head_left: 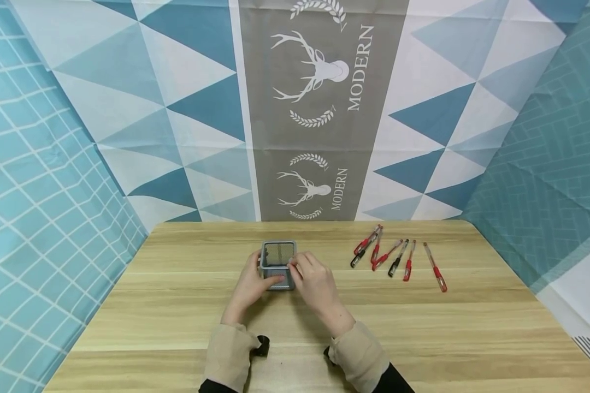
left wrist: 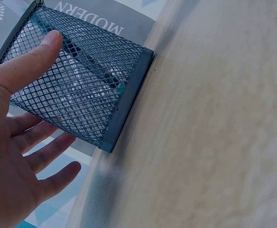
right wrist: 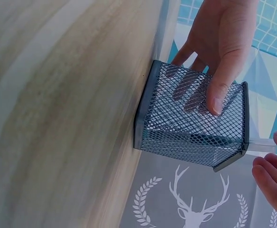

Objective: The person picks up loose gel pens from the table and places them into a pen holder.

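A dark mesh pen holder (head_left: 278, 267) stands upright on the wooden table. My left hand (head_left: 248, 284) grips it from the left, thumb pressed on the near mesh wall and fingers along the side. Over the front right of the rim, my right hand (head_left: 317, 281) pinches the clear end of a pen (right wrist: 264, 145), which sticks out of the opening. Through the mesh in the left wrist view, a dark slanting shaft with greenish ends shows inside the holder (left wrist: 91, 71).
Several red and black pens (head_left: 408, 262) lie loosely scattered on the table (head_left: 177, 305) to the right of the holder. Patterned cloth (head_left: 201, 109) hangs behind the table's far edge, with more cloth at both sides.
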A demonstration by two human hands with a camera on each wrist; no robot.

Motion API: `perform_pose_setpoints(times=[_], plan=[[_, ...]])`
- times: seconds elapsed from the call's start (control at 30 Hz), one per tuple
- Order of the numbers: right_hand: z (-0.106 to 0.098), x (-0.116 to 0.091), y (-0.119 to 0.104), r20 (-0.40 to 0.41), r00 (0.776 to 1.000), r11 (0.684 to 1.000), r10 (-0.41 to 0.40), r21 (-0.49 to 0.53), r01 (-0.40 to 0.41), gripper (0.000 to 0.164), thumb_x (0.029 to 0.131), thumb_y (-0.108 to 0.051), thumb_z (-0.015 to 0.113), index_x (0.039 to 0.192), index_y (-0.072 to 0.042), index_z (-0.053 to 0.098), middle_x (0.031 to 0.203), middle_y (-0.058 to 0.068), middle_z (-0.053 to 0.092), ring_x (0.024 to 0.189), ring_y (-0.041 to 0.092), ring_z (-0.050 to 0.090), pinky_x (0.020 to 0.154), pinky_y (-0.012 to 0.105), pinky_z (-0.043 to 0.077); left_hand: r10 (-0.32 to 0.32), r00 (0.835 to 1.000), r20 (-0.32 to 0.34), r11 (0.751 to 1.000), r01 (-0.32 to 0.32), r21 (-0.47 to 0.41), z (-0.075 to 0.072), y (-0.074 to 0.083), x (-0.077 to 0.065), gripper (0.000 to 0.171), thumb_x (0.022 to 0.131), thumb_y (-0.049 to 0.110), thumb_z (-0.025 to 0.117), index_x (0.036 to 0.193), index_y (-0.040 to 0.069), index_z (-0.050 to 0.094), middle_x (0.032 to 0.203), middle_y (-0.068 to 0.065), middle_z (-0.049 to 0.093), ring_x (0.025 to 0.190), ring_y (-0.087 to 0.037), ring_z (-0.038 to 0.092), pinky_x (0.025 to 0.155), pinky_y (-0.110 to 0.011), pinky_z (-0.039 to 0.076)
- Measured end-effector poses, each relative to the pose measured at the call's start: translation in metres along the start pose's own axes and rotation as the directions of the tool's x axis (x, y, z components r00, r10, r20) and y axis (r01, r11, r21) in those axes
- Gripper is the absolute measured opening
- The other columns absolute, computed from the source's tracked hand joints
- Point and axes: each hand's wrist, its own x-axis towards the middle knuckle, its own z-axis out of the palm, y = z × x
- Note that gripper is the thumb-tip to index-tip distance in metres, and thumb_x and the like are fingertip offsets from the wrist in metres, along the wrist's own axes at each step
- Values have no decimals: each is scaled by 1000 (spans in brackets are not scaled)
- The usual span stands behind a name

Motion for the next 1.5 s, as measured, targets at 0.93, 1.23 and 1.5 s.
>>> perform_pose_setpoints(times=[0.93, 1.23, 1.5], plan=[[-24, -1, 36, -50, 989, 984, 141, -104, -146, 13, 82, -1, 59, 89, -8, 67, 81, 5, 68, 65, 17, 63, 51, 27, 51, 5, 1000, 1, 1000, -5, 16, 0, -2, 1, 89, 66, 25, 81, 136, 3, 32, 131, -17, 45, 122, -33, 42, 104, -50, 30], [-39, -13, 60, -6, 969, 956, 248, -159, -246, 12, 82, -4, 63, 92, -8, 67, 89, 7, 68, 74, 21, 66, 51, 32, 51, 5, 1000, -1, 1000, -5, 9, 1, -3, 0, 87, 67, 23, 80, 136, 2, 32, 132, -18, 43, 122, -34, 41, 104, -51, 30], [-46, -23, 71, 41, 937, 925, 346, -181, -333, 12, 81, -7, 65, 93, -6, 67, 89, 9, 67, 66, 20, 63, 46, 28, 48, 6, 1000, -2, 1000, -6, 2, 1, -3, 0, 87, 67, 24, 80, 136, 2, 32, 135, -18, 40, 124, -34, 39, 105, -51, 29]])
